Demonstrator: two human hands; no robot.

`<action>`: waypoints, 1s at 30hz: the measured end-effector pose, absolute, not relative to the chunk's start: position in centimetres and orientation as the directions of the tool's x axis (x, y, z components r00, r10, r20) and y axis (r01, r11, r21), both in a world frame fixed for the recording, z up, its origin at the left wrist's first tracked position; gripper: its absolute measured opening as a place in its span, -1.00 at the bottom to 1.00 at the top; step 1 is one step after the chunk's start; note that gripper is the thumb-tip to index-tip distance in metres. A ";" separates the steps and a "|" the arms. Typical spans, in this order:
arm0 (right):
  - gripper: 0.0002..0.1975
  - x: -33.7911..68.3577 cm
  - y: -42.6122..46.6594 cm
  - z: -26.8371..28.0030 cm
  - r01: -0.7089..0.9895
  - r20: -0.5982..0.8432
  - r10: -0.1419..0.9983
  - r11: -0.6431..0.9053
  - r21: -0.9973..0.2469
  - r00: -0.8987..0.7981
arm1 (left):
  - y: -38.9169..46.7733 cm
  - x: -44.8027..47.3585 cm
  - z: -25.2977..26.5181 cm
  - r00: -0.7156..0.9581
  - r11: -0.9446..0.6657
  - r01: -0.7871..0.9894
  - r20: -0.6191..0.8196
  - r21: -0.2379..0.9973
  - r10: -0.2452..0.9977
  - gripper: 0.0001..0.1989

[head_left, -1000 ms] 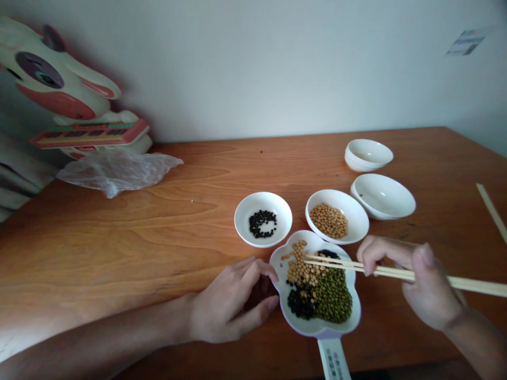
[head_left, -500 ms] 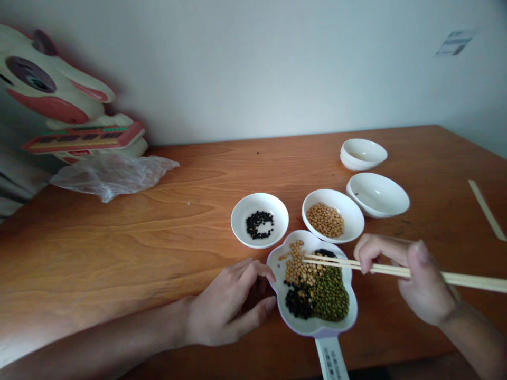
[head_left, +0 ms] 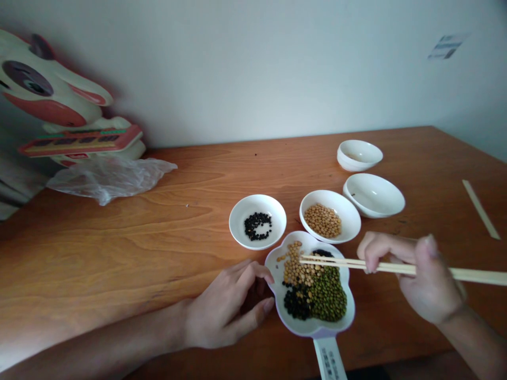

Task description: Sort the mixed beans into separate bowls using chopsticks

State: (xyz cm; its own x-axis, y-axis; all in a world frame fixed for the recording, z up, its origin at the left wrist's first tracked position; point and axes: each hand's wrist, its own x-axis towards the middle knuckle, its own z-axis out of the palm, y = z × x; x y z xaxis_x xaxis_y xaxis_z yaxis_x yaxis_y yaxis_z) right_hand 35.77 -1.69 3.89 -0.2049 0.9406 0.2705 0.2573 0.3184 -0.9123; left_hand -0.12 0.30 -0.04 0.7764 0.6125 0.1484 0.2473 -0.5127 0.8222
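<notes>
A white, lilac-rimmed, scalloped dish (head_left: 280, 309) with a handle holds tan soybeans (head_left: 293, 267), green mung beans (head_left: 328, 295) and black beans (head_left: 296, 303). My left hand (head_left: 232, 303) rests at its left side, fingers bent, with fingertips against the rim. Wooden chopsticks (head_left: 352, 263) are gripped in my right hand (head_left: 415, 272), right of the dish. Their tips are close together among the soybeans; whether a bean sits between them I cannot tell. Behind the dish stand a white bowl (head_left: 235, 224) with some black beans and another bowl (head_left: 350, 221) with soybeans.
Two more white bowls stand farther back: one (head_left: 376, 192) with a dark speck inside, another (head_left: 359, 153) near the wall. A pale wooden strip (head_left: 481, 208) lies at right. A crumpled plastic bag (head_left: 111, 177) and a cow-shaped toy (head_left: 79, 113) with a keyboard occupy the left.
The whole view has shifted slightly left. My right hand sits a little farther right of the dish, with the chopstick tips still among the soybeans. My left hand stays at the rim.
</notes>
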 end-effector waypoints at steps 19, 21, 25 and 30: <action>-0.15 35.7 -1.6 5.2 0.274 0.386 0.921 0.385 -0.881 -0.053 | 0.2 -0.2 0.2 0.775 -0.508 0.285 0.116 0.813 0.622 -0.75; -0.17 35.5 -1.7 5.1 0.280 0.341 0.931 0.364 -0.889 -0.129 | 0.2 -0.1 0.3 0.774 -0.506 0.285 0.116 0.814 0.623 -0.76; -0.18 35.5 -1.7 4.0 0.303 0.274 0.941 0.325 -0.896 -0.198 | 0.1 -0.1 0.3 0.768 -0.513 0.282 0.129 0.811 0.627 -0.76; -0.21 35.8 -1.7 3.1 0.312 0.233 0.937 0.310 -0.898 -0.262 | 0.2 -0.1 0.2 0.767 -0.525 0.274 0.146 0.806 0.625 -0.74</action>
State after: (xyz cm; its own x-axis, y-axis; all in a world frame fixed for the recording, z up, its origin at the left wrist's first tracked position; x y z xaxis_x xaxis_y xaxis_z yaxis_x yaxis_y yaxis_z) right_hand 35.82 -1.66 3.06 -0.2620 0.9366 0.2326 0.3123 0.3104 -0.8979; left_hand -0.08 0.20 0.21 0.7673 0.6246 0.1458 0.2743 -0.5251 0.8056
